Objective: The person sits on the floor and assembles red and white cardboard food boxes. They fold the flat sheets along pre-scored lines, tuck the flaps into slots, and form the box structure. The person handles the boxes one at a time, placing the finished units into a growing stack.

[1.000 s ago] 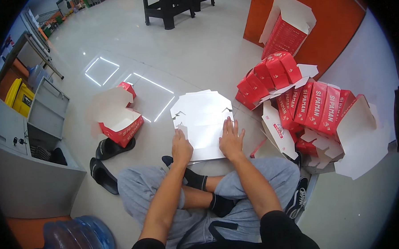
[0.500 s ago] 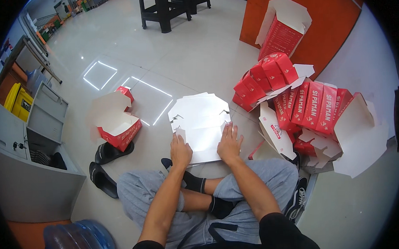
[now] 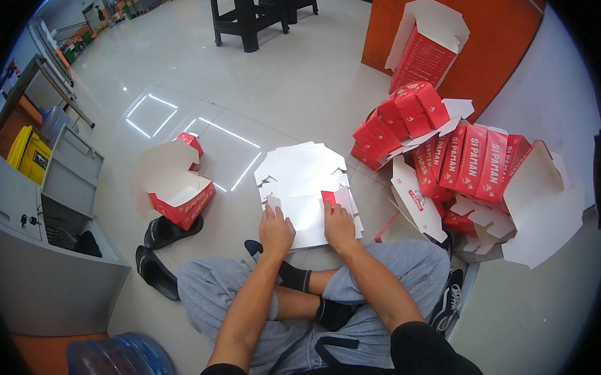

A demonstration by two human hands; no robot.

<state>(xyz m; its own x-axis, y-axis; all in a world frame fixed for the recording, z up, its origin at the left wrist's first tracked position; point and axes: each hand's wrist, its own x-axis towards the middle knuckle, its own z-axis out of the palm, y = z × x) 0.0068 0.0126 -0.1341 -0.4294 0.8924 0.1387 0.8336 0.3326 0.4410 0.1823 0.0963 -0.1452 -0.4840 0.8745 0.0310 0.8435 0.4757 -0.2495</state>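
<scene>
In front of my crossed legs a flat cardboard box blank [image 3: 303, 180] lies white side up on other flat sheets, whose edges stick out beneath it. My left hand [image 3: 276, 230] has its fingers bent round the near left side flap. At the near right side my right hand [image 3: 340, 226] grips the other flap, which is folded inward so that a bit of its red outer face [image 3: 328, 197] shows. Both thumbs are close to the white surface, and the undersides of the flaps are hidden by my fingers.
Folded red boxes [image 3: 473, 156] are piled at the right, with another box [image 3: 423, 55] standing behind them. An open red box [image 3: 187, 199] sits at the left beside black sandals [image 3: 158, 271]. A water jug [image 3: 117, 363], a grey cabinet [image 3: 42, 266] and a black stool [image 3: 248, 22] stand around.
My right hand has moved inward, folding the right flap over so red shows. My left hand has shifted slightly right, its fingers more bent. More of the sheets below shows at the right.
</scene>
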